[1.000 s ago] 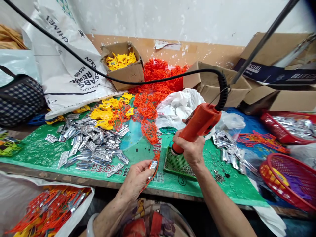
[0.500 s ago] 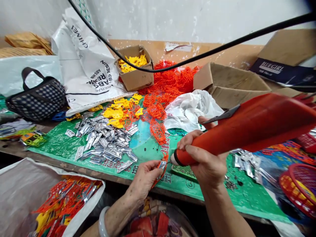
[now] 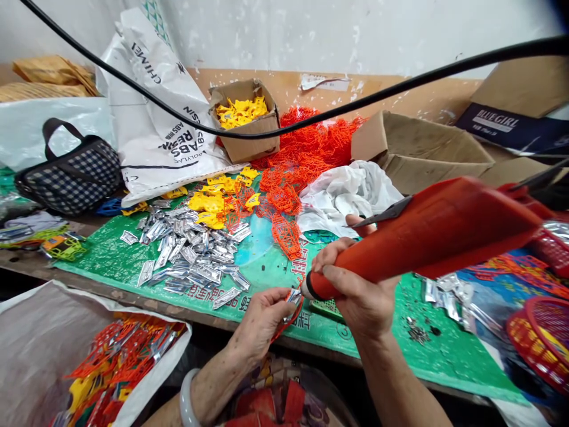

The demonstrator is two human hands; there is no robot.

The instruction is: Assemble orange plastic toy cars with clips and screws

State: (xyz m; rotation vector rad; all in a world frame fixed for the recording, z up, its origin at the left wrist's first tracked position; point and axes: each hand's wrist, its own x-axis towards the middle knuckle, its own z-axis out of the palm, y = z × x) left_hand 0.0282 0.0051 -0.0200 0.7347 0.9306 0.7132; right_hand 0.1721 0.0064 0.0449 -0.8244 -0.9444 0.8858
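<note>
Plate (image 3: 293, 297) is pinched by left grip (image 3: 260, 319); driver (image 3: 427, 237) at two o'clock, clasped by right grip (image 3: 364, 293), seems applied; steadiness needed.

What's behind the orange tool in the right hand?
Past the orange tool, parts of a crumpled white bundle, an open cardboard box and silver pieces show. A green tray peeks out beside the right hand, which covers the rest. Whatever lies directly behind the tool is hidden.

Drvr (image 3: 418, 237) bit unclear, grn tray (image 3: 326, 309) pt. hidden, red bskt (image 3: 546, 314) cut off
</note>
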